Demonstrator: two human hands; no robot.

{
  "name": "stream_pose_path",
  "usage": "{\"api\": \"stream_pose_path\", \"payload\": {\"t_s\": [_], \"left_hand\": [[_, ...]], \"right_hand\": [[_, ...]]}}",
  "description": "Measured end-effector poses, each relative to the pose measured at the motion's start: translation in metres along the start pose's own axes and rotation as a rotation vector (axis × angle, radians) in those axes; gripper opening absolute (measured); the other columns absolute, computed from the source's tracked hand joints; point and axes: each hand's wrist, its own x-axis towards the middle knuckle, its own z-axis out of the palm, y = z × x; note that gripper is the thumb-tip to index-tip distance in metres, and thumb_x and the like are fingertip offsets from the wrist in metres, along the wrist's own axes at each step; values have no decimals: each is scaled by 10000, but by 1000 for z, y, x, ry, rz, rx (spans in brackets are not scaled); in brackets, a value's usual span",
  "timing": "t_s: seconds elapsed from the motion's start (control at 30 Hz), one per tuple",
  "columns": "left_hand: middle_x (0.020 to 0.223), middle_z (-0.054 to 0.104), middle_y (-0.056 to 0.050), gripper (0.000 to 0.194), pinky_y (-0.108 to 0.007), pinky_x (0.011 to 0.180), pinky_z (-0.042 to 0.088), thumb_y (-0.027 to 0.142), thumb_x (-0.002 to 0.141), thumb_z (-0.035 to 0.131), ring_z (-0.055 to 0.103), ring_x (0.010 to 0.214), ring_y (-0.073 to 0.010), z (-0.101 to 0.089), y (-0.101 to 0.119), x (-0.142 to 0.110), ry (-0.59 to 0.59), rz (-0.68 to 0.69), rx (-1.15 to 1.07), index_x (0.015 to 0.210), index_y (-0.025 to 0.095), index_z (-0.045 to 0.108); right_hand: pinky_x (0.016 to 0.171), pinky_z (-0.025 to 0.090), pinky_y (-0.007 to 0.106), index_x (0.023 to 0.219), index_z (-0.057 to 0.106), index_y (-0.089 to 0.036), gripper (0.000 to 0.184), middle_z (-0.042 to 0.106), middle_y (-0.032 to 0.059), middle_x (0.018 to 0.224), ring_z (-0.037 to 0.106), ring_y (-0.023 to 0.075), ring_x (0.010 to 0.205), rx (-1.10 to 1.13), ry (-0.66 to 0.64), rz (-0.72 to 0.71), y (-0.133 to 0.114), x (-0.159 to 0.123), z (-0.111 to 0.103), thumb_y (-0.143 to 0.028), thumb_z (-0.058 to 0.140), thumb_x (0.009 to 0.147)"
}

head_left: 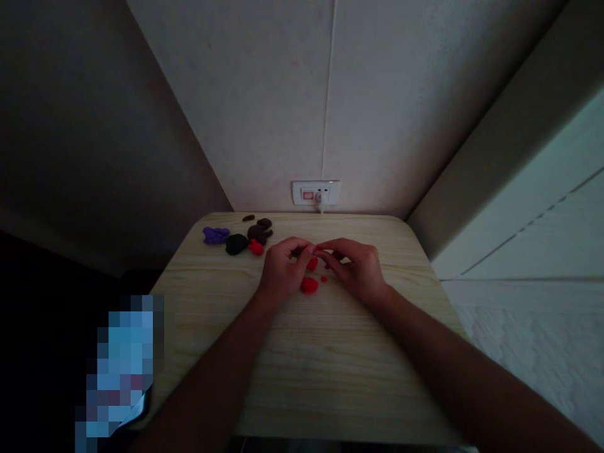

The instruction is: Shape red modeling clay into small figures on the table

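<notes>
My left hand (289, 264) and my right hand (353, 263) meet over the middle of the table, thumbs and fingertips pinched together. Between the fingertips is a small bit of red modelling clay (317, 248), mostly covered by the fingers. Just under the hands sits a red clay lump (312, 264), partly hidden by the left thumb. Closer to me lie a larger red clay piece (309, 285) and a tiny red clay bit (324, 279). Another small red spot shows beside the right fingers.
At the table's far left lie purple clay (216, 236), a black clay lump (236, 244), brown clay pieces (258, 234) and a red clay piece (256, 247). A wall socket (316, 192) with a plug is behind the wooden table (292, 377). A pixelated bright screen (125, 358) is at lower left.
</notes>
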Motion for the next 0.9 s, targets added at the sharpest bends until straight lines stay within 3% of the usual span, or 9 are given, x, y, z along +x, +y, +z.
{"api": "stream_pose_path", "payload": {"t_s": [0.2, 0.4, 0.53, 0.73, 0.9], "left_hand": [[676, 692, -29, 223, -268, 622, 483, 360, 840, 695, 601, 629, -148, 2, 2, 2, -13, -104, -218, 754, 158, 737], [626, 651, -31, 266, -294, 605, 492, 415, 710, 829, 573, 589, -141, 5, 6, 2, -51, -257, -600, 715, 164, 739], [644, 656, -32, 283, -319, 622, 513, 392, 640, 890, 583, 597, -143, 8, 9, 2, -89, -321, -746, 717, 164, 741], [630, 656, -11, 280, -255, 560, 477, 354, 634, 900, 555, 555, -103, 11, 5, 2, -31, -312, -724, 697, 148, 720], [758, 739, -20, 358, -255, 597, 529, 332, 629, 902, 633, 599, -118, 11, 1, 2, 93, -260, -625, 920, 179, 761]], "right_hand": [[657, 608, 305, 992, 796, -241, 164, 781, 76, 940, 732, 196, 796, 133, 24, 26, -2, 0, 1, -300, 648, 953], [504, 558, 258, 958, 793, -217, 229, 740, 59, 828, 658, 135, 561, 434, 47, 223, -8, 5, 4, -419, 698, 909], [460, 543, 247, 870, 780, -197, 281, 707, 49, 828, 634, 117, 520, 627, 76, 293, -14, 9, 7, -476, 760, 839], [444, 527, 246, 822, 771, -189, 306, 685, 43, 825, 622, 109, 518, 697, 85, 340, -13, 10, 9, -494, 786, 803], [437, 509, 247, 807, 753, -184, 336, 686, 45, 854, 607, 104, 509, 683, 115, 381, -11, 10, 11, -513, 809, 768]]}}
